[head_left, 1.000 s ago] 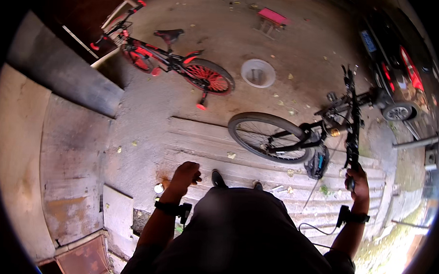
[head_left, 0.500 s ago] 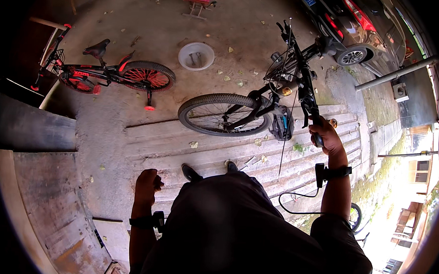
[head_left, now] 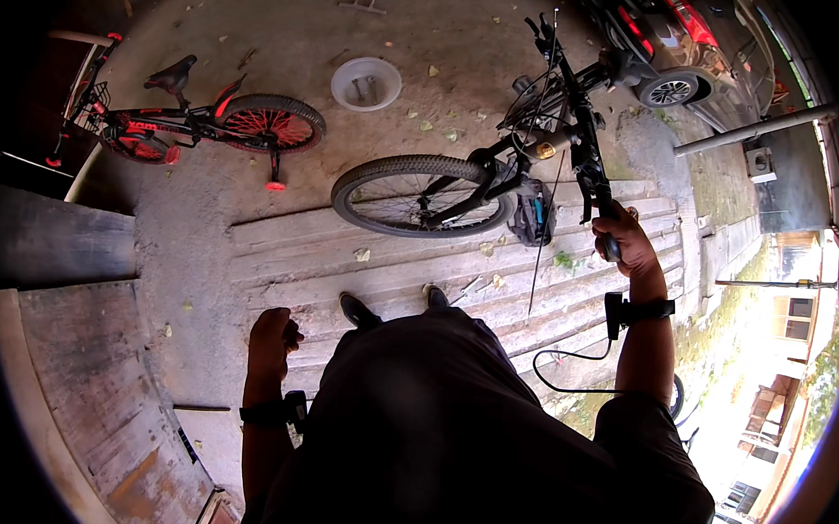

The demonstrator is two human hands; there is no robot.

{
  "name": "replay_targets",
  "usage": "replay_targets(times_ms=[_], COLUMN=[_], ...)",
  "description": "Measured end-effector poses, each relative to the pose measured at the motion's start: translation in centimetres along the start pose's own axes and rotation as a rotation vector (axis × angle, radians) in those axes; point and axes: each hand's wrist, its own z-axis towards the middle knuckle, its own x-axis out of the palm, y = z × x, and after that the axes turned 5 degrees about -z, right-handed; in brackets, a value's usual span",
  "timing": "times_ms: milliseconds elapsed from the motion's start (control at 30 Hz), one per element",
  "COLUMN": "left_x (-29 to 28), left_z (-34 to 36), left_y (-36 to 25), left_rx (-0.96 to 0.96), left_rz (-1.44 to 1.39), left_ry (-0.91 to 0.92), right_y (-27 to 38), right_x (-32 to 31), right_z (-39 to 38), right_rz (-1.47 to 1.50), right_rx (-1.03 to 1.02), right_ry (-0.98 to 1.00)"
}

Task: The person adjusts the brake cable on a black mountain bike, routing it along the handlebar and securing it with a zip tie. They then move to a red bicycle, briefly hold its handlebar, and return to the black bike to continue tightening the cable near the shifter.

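My right hand point(head_left: 629, 241) is wrapped round the black grip at the near end of a bicycle handlebar point(head_left: 588, 157). The dark bicycle stands ahead of me, its front wheel point(head_left: 422, 197) turned to the left over the paved strip. A brake lever and thin cables show beside the handlebar; a thin rod hangs down near it. My left hand point(head_left: 274, 338) hangs at my left side with its fingers curled and nothing visible in them. Both wrists carry black straps with small devices, and a cable runs from the right one toward my sleeve.
A smaller black and red bicycle point(head_left: 201, 121) stands at the left. Beyond the front wheel sits a white basin point(head_left: 366, 84) with objects inside. A dark backpack point(head_left: 532, 214) lies by the wheel. A car point(head_left: 686, 54), a grey pole point(head_left: 753, 131) and slanted boards point(head_left: 87, 369) flank the space.
The view has tilted a little, so the bicycles and basin appear slightly higher and further left, and the red stool is mostly out of frame. My right hand keeps its hold on the handlebar.
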Motion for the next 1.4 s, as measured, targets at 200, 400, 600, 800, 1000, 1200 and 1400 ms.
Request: replay_targets(times_ms=[200, 400, 600, 800, 1000, 1200, 1400], left_x=[-0.5, 0.7, 0.0, 0.4, 0.5, 0.2, 0.1], left_z=[-0.3, -1.4, -0.9, -0.8, -1.0, -0.7, -0.3], left_y=[0.5, -1.6, -0.6, -1.1, -1.5, -1.6, -1.2], left_rx=[0.042, 0.015, 0.018, 0.035, 0.04, 0.018, 0.039], left_rz=[0.026, 0.028, -0.017, -0.029, -0.03, -0.004, -0.024], left_ry=[0.028, 0.023, 0.03, 0.042, 0.035, 0.037, 0.054], right_y=[1.0, 0.3, 0.6, 0.3, 0.0, -0.1, 0.2], right_x=[0.7, 0.4, 0.8, 0.5, 0.2, 0.3, 0.4], right_z=[0.0, -0.4, 0.0, 0.0, 0.2, 0.3, 0.0], right_rz=[-0.034, -0.02, -0.068, -0.058, -0.034, -0.075, -0.072], right_rx=[-0.005, 0.036, 0.013, 0.012, 0.006, -0.011, 0.007], right_ry=[0.062, 0.031, 0.02, -0.003, 0.023, 0.017, 0.019])
